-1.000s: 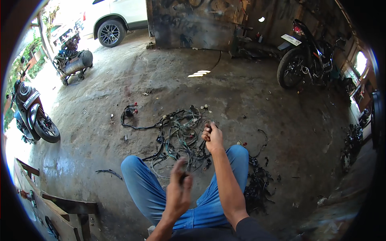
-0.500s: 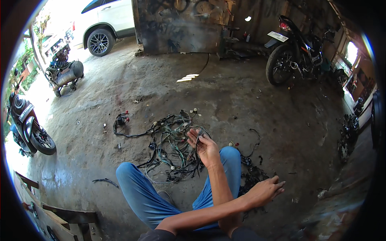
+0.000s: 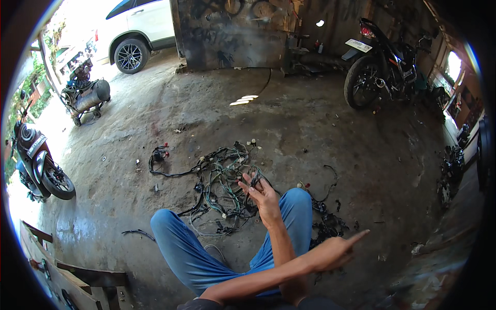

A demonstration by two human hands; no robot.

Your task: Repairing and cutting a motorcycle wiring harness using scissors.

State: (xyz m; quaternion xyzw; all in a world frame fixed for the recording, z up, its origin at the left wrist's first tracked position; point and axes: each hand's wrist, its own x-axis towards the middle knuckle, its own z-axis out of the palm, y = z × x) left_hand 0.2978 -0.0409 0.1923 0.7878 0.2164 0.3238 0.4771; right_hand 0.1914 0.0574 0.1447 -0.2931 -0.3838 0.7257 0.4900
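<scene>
My right hand (image 3: 263,196) is raised between my knees, fingers partly spread, with dark and pale wires (image 3: 254,175) gripped among them. Behind it a tangled wiring harness (image 3: 219,170) with connectors lies on the concrete floor. My left forearm crosses over the right one, and my left hand (image 3: 336,250) is out to the right of my knee, index finger stretched out, slightly blurred, with no held object visible. Near that hand lies a heap of black scraps (image 3: 325,222), partly hidden by my arm and leg.
A wooden bench (image 3: 67,279) stands at lower left. A scooter (image 3: 39,160) and a wheeled compressor (image 3: 88,95) are at left, a white car (image 3: 144,26) outside, a black motorcycle (image 3: 382,72) at back right, dark parts (image 3: 449,175) along the right wall.
My left hand swung from between my knees across the right forearm to the right side. My right hand came lower and opened its fingers somewhat, still holding wires.
</scene>
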